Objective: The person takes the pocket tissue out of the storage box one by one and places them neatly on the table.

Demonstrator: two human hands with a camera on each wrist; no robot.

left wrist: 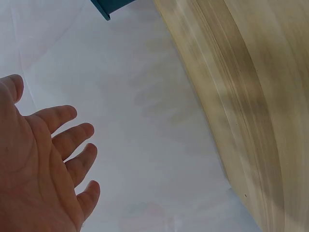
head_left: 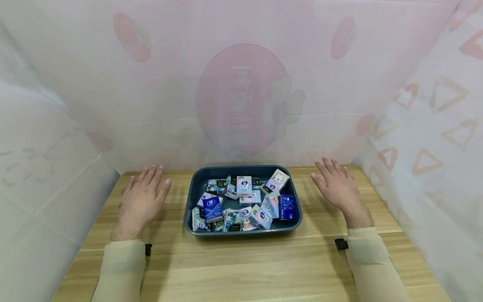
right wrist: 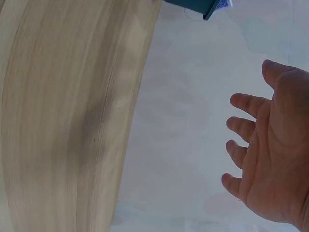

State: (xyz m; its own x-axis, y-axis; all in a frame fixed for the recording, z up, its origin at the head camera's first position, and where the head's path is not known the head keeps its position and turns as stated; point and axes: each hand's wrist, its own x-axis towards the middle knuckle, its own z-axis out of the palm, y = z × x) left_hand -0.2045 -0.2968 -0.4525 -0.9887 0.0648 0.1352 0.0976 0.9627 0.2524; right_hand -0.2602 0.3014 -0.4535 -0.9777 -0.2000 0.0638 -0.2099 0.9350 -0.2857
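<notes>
A dark blue-green tray (head_left: 241,233) stands on the table, holding several small tissue packs. Among them are a dark blue pack (head_left: 213,209) at the left, another dark blue pack (head_left: 287,207) at the right, and a pale pack with a cartoon (head_left: 278,180) by the far right corner. To the left of the tray my left hand (head_left: 141,199) is held palm down above the table, fingers extended and holding nothing. My right hand (head_left: 337,186) is on the tray's other side, likewise spread and touching no pack. Both wrist views show bare palms, with only a tray corner (left wrist: 108,7) in sight.
The wooden table (head_left: 241,268) reaches back to a whitish printed sheet (head_left: 170,105) hanging behind it. Similar sheets stand at the left and at the right (head_left: 426,138). Small black clips (head_left: 341,244) sit at the wrists of the beige sleeves.
</notes>
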